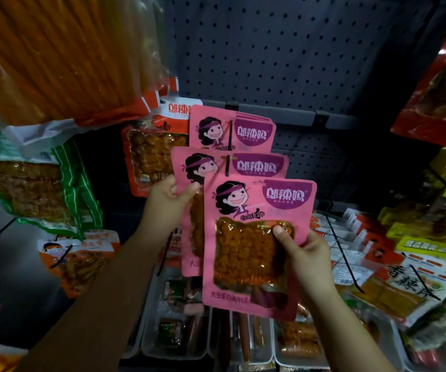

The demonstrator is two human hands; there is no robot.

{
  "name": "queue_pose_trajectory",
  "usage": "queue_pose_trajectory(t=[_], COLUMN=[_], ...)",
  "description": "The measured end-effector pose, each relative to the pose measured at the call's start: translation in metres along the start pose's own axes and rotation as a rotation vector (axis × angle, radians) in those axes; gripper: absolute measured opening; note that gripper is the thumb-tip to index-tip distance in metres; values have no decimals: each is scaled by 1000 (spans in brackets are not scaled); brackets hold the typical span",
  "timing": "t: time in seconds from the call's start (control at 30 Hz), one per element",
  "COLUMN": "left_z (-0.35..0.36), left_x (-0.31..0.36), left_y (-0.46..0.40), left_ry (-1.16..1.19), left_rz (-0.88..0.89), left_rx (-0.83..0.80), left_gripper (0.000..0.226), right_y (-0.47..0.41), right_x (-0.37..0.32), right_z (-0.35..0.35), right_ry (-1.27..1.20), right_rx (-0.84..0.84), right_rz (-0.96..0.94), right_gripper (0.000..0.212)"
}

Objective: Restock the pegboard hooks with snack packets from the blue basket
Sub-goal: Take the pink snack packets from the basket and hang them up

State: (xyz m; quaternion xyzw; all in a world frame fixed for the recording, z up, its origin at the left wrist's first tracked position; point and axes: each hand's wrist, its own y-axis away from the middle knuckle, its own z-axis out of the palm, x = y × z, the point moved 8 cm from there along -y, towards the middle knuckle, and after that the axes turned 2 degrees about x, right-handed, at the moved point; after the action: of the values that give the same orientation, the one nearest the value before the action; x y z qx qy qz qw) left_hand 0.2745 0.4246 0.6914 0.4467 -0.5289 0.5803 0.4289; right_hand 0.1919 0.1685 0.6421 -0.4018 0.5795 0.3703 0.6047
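1. Dark perforated pegboard [297,49] across the upper middle, a horizontal rail along its lower edge, black hooks reaching toward the camera.
2. Big clear bag of long orange sticks [55,55] at upper left, blurred and close to the lens.
3. Green-striped packet [37,189] of brown snack below that bag, at the left edge.
4. Clear trays of small wrapped snacks [179,334] along the bottom, beneath both forearms.
5. Front pink snack packet [256,237], cartoon face and purple label on top, window of orange-brown skewered pieces below; gripped by the right hand [310,261], thumb pressed on the window's upper right corner, fingers curled behind the right edge. Held upright before the pegboard, overlapping the packet behind it.
6. Second pink packet [203,167] behind and up-left of the front one, a black hook at its top slot; pinched at its left edge by the left hand [165,197], thumb on the face, fingers behind.
7. Stack of matching pink packets [232,130] on a hook higher up, just under the rail.
8. Orange packet of skewers [149,154] just left of the pink ones, partly covered by them.
9. Red, yellow and white packets [404,264] on hooks at right, lettering too blurred to read.
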Motion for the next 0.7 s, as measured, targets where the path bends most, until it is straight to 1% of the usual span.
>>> queue_pose_trajectory(t=[0.1, 0.23, 0.33, 0.4, 0.47, 0.57, 0.7], left_z=[5, 8, 11, 12, 14, 18, 19], left_x=[-5, -13, -15, -17, -18, -19, -23], left_y=[-23, -57, -79, -92, -101, -111, -109], left_ry=[-33, -91, -167, -201, -217, -199, -168], left_rz=[-10, -58, -72, -76, -87, -102, -128], left_rx=[21, 54, 88, 106, 123, 135, 162], left_gripper=[15, 9, 5, 11, 16, 19, 14], right_y=[-12, -19, -20, -21, -22, -21, -16], right_x=[5, 11, 9, 9, 7, 2, -2], right_z=[-6, -6, -6, -6, -3, 1, 6], right_ry=[21, 16, 4, -9, -9, -28, -48], right_rx=[62, 39, 35, 28, -2, -68, -158], right_rz=[-2, 30, 32, 46, 50, 42, 53], right_gripper=[10, 10, 21, 29, 30, 25, 26])
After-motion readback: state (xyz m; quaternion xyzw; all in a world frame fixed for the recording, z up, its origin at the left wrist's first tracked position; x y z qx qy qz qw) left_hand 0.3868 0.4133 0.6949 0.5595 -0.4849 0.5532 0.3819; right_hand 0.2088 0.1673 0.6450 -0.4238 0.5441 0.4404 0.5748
